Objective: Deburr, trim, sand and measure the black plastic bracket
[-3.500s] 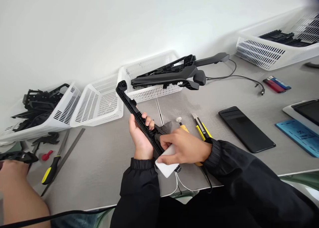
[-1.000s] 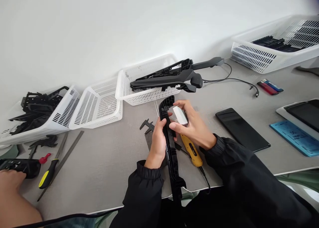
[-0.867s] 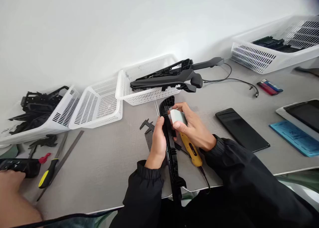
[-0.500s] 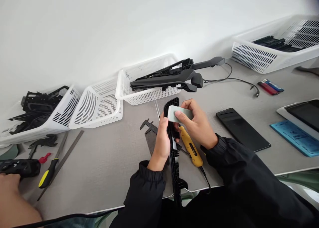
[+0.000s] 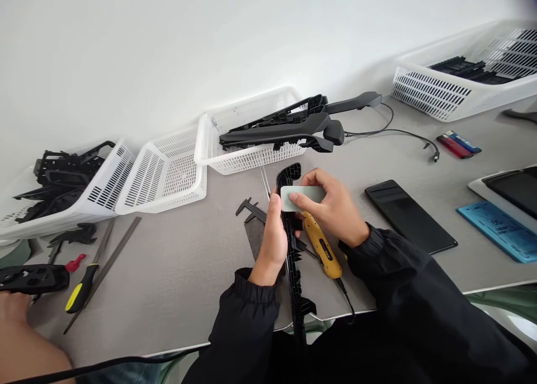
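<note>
My left hand [image 5: 272, 244] grips a long black plastic trim piece [image 5: 297, 286], which stands lengthwise before me with its ribbed inner side showing. My right hand [image 5: 335, 207] pinches a pale grey-green rectangular pad [image 5: 311, 192], thumb flat on its face. The pad lies across the upper part of the trim piece, its left end by my left thumb; whether it presses on the plastic I cannot tell. Just under my right hand a yellow corded hand tool [image 5: 322, 247] rests on the table. Black calipers [image 5: 253, 209] lie partly hidden behind my left hand.
White baskets [image 5: 247, 164] along the wall hold black plastic parts. A black phone [image 5: 409, 216], a blue display panel [image 5: 499, 227] and lighters [image 5: 457, 144] lie at right. On the left are files [image 5: 111, 261] and another person's hand [image 5: 14, 311] at a black part [image 5: 36, 277].
The pad has shifted slightly down and left and turned more level across the trim piece. My right hand moved with it. My left hand keeps its hold.
</note>
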Motion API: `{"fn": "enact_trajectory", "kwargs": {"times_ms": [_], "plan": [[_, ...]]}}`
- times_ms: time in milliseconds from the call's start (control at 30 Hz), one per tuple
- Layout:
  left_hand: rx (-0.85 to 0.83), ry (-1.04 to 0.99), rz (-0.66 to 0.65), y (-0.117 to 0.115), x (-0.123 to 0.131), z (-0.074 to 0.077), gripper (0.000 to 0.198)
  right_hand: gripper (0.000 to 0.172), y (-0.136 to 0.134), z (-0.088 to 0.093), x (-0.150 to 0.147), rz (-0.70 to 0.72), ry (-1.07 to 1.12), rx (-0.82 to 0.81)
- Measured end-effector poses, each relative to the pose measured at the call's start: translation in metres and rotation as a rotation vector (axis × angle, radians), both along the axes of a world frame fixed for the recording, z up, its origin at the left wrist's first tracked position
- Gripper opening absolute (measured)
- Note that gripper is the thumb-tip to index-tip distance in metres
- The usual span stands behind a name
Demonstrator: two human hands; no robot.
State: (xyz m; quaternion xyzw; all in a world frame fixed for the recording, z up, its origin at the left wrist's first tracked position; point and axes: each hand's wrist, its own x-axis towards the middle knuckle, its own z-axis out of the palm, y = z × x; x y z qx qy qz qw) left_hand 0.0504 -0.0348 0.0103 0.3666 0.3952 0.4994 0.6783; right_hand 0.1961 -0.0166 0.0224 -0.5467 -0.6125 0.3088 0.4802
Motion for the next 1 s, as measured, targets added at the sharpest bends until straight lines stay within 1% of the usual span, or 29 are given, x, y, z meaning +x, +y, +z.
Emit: {"fn": "enact_trajectory", "kwargs": {"times_ms": [67,133,233,367,500,567,700,767,867,1000], "plan": [[0.015,0.011,-0.006,-0.0003,-0.0004,0.0011,0.063,0.028,0.0015,0.0003,0.0024,-0.032,-0.014,0.008],[0.025,0.029,0.009,-0.0007,-0.0009,0.0023,0.063,0.028,0.0023,0.0009,0.0037,-0.014,-0.006,0.024],[0.036,0.053,0.014,-0.0012,-0.0011,0.0045,0.06,0.03,0.0029,0.0019,0.0042,0.019,0.016,0.013],[0.02,0.055,-0.01,-0.0014,0.0,0.0072,0.055,0.032,0.0026,0.0029,0.0046,0.003,0.032,-0.001],[0.005,0.063,0.032,-0.0003,0.0008,0.0065,0.062,0.03,0.0021,0.0035,0.0046,0.076,0.05,-0.02],[0.0,0.08,0.025,0.0002,0.0006,0.0052,0.065,0.028,0.0027,0.0036,0.0054,0.093,0.04,-0.037],[-0.018,0.108,0.017,0.0002,0.0002,0.0034,0.065,0.025,0.0035,0.0043,0.0076,0.026,-0.008,-0.014],[0.002,0.104,0.032,0.0001,0.0005,0.003,0.062,0.026,0.0028,0.0048,0.0074,0.051,0.016,0.001],[0.031,0.104,0.048,0.0005,0.0008,0.0026,0.057,0.027,0.0021,0.0046,0.0064,0.115,0.041,-0.022],[0.001,0.091,0.055,0.0021,-0.0004,0.0023,0.054,0.027,0.0038,0.0037,0.0078,0.043,-0.029,-0.036]]}}
